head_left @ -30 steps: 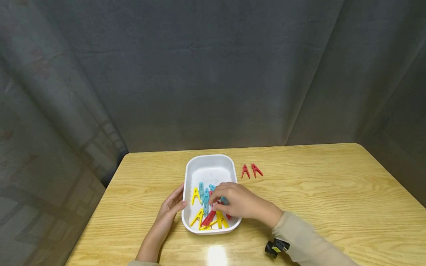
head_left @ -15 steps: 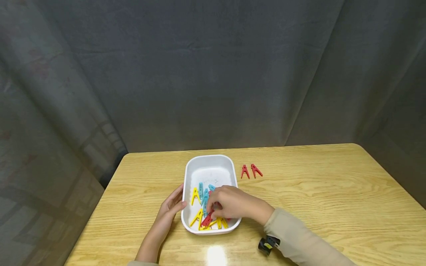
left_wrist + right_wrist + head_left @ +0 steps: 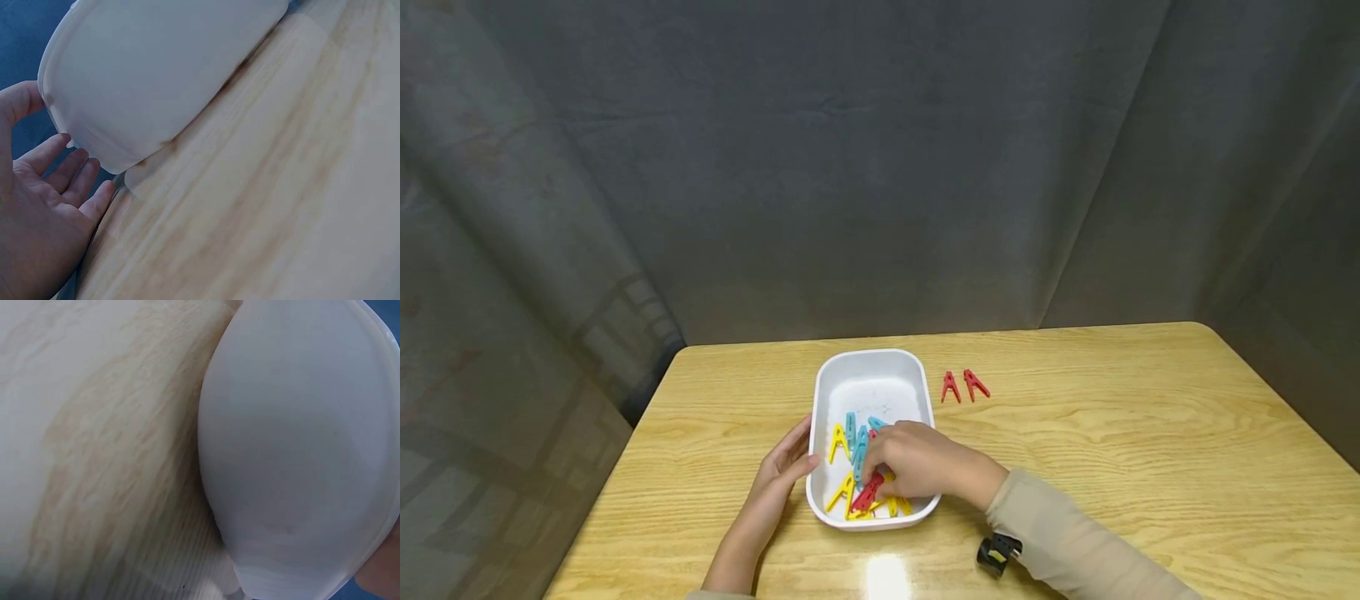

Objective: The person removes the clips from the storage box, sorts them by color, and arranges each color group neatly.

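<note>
A white plastic tray (image 3: 871, 390) holds yellow, blue and red plastic clothespins. My left hand (image 3: 782, 461) rests at its left side, with the thumb at the rim. In the left wrist view, the loosely spread fingers of my left hand (image 3: 53, 181) touch the tray's outer wall (image 3: 169, 69). Inside the near part of the tray, my right hand (image 3: 917, 462) pinches a red clothespin (image 3: 867, 494), hiding some clothespins beneath it. A blue clothespin (image 3: 860, 465) and a yellow clothespin (image 3: 842, 492) lie close by. In the right wrist view the tray wall (image 3: 300, 437) hides most of that hand.
Two red clothespins, one nearer the tray (image 3: 951, 387) and one farther right (image 3: 976, 385), lie on the wooden table (image 3: 1112, 425) beyond the tray's right side. A grey curtain (image 3: 850, 208) hangs behind the table. A black wrist camera (image 3: 997, 553) sits under the right sleeve.
My right hand has shifted slightly left and toward me within the tray, its fingers closing onto the red clothespin. The left hand keeps its place at the tray.
</note>
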Demonstrator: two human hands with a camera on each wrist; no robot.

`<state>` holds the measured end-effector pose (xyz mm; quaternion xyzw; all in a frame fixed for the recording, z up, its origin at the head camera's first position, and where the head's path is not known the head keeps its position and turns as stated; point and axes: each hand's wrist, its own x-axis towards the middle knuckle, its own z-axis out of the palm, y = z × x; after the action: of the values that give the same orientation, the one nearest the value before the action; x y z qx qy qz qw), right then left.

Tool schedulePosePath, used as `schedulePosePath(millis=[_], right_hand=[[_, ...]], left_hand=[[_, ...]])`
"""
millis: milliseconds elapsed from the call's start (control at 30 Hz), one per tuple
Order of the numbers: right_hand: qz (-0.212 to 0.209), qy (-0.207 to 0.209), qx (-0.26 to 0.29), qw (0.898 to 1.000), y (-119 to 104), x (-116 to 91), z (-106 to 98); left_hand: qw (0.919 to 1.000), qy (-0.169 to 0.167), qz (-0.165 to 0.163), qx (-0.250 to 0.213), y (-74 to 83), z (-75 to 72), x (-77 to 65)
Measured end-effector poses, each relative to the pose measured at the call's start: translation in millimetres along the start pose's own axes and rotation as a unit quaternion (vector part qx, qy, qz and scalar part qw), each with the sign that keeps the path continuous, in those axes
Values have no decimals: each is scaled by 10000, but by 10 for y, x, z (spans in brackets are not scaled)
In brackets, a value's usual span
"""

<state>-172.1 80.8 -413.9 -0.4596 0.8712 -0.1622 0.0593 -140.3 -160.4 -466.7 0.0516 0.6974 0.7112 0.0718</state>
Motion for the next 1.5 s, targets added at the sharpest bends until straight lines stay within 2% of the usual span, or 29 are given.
schedulePosePath(millis=[300, 633, 900, 1233, 1367, 1500], right_hand=[[-65, -121, -122, 9998, -4, 9, 1], [-159, -174, -105, 9997, -2, -9, 14], [-203, 185, 269, 9993, 25, -39, -24], [-44, 666, 631, 9958, 12, -152, -130], [-15, 867, 932, 9919, 21, -232, -177], [31, 1179, 1361, 9836, 53, -327, -225]], left_hand=[[9999, -55, 107, -15, -6, -8, 8], [10000, -58, 76, -16, -19, -7, 5], [10000, -82, 41, -25, 0, 0, 11], [9999, -86, 53, 16, 19, -1, 19], [10000, -61, 48, 0, 13, -6, 12], [10000, -67, 54, -25, 3, -4, 7]])
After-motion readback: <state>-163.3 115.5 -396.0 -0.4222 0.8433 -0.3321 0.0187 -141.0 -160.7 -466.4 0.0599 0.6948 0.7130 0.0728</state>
